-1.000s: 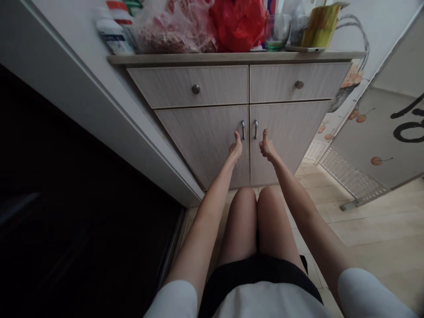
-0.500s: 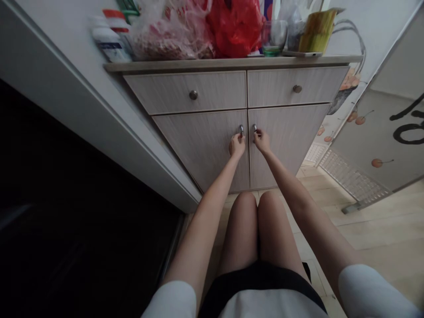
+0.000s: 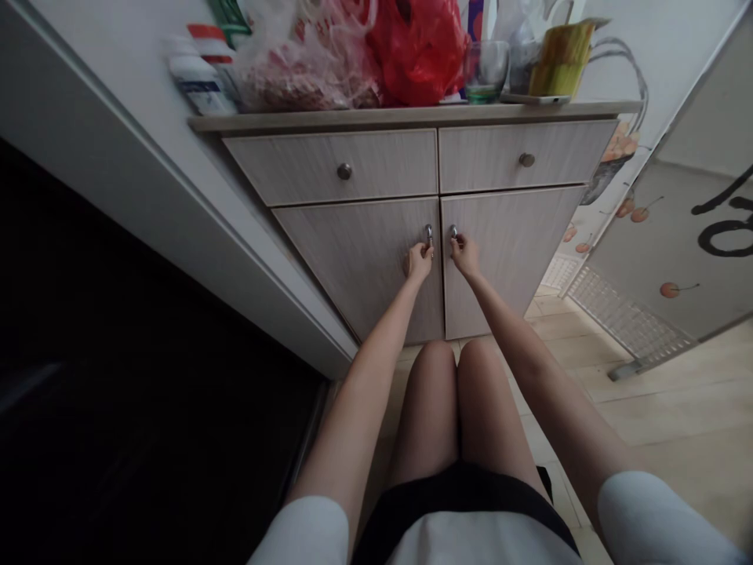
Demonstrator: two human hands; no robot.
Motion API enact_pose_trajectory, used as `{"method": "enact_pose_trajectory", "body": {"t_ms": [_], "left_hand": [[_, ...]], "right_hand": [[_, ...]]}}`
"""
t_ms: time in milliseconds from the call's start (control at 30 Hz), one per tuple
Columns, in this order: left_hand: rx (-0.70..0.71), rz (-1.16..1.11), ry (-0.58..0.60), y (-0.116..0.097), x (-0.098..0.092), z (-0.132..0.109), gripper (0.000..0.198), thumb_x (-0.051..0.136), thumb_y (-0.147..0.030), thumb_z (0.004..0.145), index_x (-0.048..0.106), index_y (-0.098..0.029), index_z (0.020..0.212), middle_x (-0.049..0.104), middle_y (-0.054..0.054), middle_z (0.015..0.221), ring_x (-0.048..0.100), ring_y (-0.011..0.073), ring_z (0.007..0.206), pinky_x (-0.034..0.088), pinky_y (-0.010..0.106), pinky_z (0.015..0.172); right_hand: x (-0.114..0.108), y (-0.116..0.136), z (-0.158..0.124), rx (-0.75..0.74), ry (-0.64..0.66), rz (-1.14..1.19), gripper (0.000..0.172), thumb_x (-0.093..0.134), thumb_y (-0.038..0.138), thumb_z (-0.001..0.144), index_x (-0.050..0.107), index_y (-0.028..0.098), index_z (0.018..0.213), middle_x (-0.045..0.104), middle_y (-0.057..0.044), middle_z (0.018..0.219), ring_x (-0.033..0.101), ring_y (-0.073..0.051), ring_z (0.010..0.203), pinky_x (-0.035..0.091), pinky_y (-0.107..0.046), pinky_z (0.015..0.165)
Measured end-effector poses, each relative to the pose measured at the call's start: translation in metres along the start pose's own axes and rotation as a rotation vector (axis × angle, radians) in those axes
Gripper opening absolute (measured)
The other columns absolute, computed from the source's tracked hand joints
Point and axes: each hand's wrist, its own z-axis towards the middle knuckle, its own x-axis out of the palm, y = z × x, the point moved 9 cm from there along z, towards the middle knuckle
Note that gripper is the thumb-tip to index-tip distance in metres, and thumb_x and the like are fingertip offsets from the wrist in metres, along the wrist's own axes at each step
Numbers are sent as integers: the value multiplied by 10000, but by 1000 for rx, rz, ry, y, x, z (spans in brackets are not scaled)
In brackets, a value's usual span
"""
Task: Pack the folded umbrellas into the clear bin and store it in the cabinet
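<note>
Left hand [image 3: 419, 261] is closed around the left door handle [image 3: 429, 233] of the wood-grain cabinet [image 3: 353, 259]. Right hand [image 3: 465, 255] is closed around the right door handle [image 3: 453, 232]. Both handles sit just beside the centre seam, and both doors lie flush and shut. Above are two drawers [image 3: 294, 165], each with a round knob [image 3: 344, 170].

On the cabinet top:
- white bottle [image 3: 197, 78], label print too small to read
- red plastic bag [image 3: 420, 47]
- drinking glass [image 3: 486, 69]

The panel [image 3: 664, 235] at right carries black brush strokes [image 3: 726, 224], not legible.
</note>
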Motion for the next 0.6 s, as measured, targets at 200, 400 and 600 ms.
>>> {"method": "enact_pose_trajectory", "body": {"t_ms": [200,400,600], "left_hand": [[39,61,7,-11,-13,-18,174,639,-320,912,704,-159,919,745,143,1014,689,261,957,475,341,849],[103,89,-49,-16,-37,-65,165,605,-323,910,685,-186,867,742,103,935,681,230,892,464,312,816],[142,27,-147,-2,-76,-123,127,601,-298,870,642,-195,807,695,56,805,636,183,768,458,273,748]], "right_hand": [[-15,5,-20,1,28,43,331,481,420,965,661,163,1072,708,-155,1074,685,-239,951,519,-386,901],[-41,15,-48,-45,92,62,351,483,489,954,640,190,1048,718,-143,1059,679,-245,916,530,-401,869],[-87,24,-85,-112,128,42,326,499,513,950,624,213,981,731,-112,976,685,-242,909,517,-392,870]]}}
